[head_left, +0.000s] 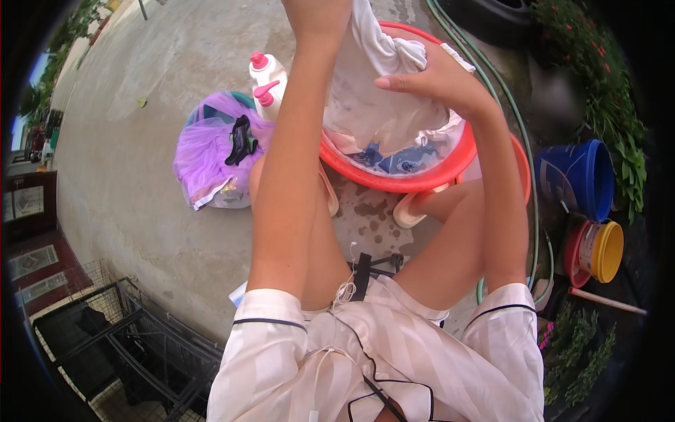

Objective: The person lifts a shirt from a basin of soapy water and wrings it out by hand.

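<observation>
A wet white garment (401, 116) hangs over a large red tub (365, 178) in front of me. My left hand (318, 17) is raised at the top edge, with the garment trailing from it; its fingertips are cut off by the picture's edge. On the garment's right side, my right hand (450, 81) grips it, its thumb lying across the front and the cloth bunched against the fingers. Cloudy, soapy water fills the tub, and a blue patterned cloth (397, 160) floats in it at the near side.
Left of the tub stand white bottles with pink pump tops (268, 88) and a basin heaped with purple tulle (204, 151). A green hose (508, 98) runs along the right, near blue (573, 179) and yellow buckets (606, 253). A black metal frame (133, 344) is lower left.
</observation>
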### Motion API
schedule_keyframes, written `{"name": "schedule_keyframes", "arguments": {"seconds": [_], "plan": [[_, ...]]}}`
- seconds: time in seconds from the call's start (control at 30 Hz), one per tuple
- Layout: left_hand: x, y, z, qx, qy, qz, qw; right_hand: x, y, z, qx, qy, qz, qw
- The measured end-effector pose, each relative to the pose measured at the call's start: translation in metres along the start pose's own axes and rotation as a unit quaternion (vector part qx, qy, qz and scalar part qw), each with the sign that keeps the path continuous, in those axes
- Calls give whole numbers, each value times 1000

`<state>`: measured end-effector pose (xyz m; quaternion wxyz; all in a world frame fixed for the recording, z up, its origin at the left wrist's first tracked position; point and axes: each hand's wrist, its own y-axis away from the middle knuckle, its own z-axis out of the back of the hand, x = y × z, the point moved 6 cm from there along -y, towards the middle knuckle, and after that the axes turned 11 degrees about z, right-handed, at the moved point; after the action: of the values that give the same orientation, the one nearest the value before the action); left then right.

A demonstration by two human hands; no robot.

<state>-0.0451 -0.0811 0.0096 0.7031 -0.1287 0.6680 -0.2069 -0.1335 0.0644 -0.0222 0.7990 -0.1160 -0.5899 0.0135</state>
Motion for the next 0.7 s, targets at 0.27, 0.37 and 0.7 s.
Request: {"name": "schedule_keyframes", "arguments": {"seconds": [0.27,0.37,0.7], "plan": [[7,2,-5,189,-69,62,978,-25,2,53,-218,-20,-26,975],[25,23,-18,348,-124,204,907,-35,3,64,-266,-83,-16,960],[5,81,-33,599,-119,155,776,-72,6,101,-380,-265,-16,886]]}}
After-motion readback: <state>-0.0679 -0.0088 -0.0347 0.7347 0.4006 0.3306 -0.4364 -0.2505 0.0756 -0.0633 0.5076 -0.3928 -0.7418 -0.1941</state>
